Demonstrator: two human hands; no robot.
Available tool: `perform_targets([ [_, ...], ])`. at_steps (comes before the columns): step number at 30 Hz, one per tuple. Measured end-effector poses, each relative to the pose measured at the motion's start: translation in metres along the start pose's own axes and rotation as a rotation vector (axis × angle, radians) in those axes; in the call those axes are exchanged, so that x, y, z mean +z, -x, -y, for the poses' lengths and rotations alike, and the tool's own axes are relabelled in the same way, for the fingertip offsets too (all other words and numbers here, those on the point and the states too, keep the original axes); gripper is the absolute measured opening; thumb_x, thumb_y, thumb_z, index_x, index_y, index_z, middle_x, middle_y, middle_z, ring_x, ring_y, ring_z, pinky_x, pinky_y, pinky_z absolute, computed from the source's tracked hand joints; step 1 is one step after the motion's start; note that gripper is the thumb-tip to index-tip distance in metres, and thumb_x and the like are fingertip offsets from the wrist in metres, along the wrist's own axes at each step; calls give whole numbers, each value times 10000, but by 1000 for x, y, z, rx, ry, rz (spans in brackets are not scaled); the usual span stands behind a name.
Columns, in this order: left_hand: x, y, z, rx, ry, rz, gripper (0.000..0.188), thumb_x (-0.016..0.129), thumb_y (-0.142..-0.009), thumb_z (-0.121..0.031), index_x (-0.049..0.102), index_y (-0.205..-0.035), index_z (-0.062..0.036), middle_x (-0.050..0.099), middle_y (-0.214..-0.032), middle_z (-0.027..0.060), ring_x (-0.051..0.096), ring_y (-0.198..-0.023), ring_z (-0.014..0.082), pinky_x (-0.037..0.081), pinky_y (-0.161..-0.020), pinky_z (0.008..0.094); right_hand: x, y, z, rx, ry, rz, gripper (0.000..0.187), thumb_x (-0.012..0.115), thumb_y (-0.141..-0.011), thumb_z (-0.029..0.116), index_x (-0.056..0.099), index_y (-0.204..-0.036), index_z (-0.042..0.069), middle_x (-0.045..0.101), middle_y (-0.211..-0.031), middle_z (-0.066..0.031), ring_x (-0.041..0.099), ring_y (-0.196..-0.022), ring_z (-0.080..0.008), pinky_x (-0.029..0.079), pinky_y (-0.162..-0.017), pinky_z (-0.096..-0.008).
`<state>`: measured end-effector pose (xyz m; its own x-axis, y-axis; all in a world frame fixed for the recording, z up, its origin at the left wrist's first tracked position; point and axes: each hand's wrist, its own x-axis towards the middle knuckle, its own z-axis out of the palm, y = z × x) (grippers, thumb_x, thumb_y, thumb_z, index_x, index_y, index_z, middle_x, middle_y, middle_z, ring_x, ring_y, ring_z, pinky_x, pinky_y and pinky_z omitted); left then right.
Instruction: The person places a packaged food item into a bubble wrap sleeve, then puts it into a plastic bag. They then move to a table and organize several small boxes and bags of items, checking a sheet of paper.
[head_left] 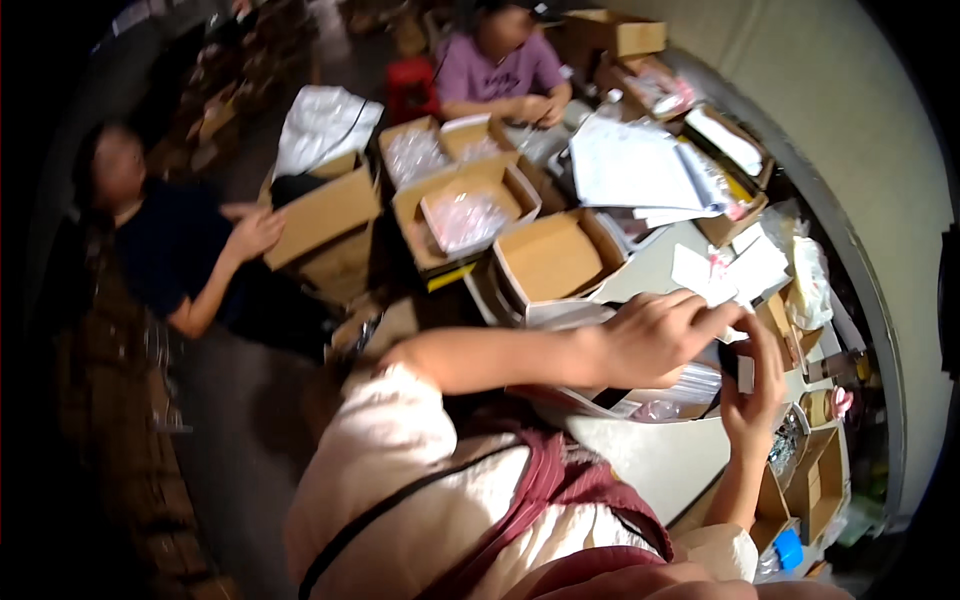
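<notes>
My left hand reaches across from the left, fingers bent, its fingertips meeting those of my right hand. Whatever is in its pinch, if anything, is too small to make out. My right hand is closed around a small dark piece with a pale face; the fingers hide part of it, and its kind does not show. Just below both hands, a white box holds clear plastic packets. My left forearm covers part of that box.
An open cardboard box stands left of my hands, beyond it boxes of clear bags. Papers lie at the table's far side. Small cartons line the right. One person sits opposite; another is at left beside a carton.
</notes>
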<state>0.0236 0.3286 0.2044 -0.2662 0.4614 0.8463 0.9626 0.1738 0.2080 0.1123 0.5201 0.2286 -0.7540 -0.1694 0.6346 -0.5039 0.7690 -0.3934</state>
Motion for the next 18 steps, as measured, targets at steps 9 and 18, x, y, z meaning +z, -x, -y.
perform_targets([
  [9, 1, -4, -26, 99, 186, 16, 525, 615, -689, 27, 597, -1213, 0, 669, -965, 112, 677, -785, 289, 564, -637, 362, 9, 5, -19, -7, -192, 74, 766, 541, -634, -37, 522, -1400, -13, 514, -1437, -232, 551, -1281, -376, 455, -1071, -432],
  [18, -10, -9, -10, 19, 158, 96, 595, 571, -639, 33, 604, -1228, -49, 652, -1056, 145, 684, -926, 320, 590, -783, 402, 34, 34, -79, 197, -197, 11, 581, 588, -603, -63, 646, -1179, -11, 672, -1177, -203, 615, -1157, -383, 456, -1038, -428],
])
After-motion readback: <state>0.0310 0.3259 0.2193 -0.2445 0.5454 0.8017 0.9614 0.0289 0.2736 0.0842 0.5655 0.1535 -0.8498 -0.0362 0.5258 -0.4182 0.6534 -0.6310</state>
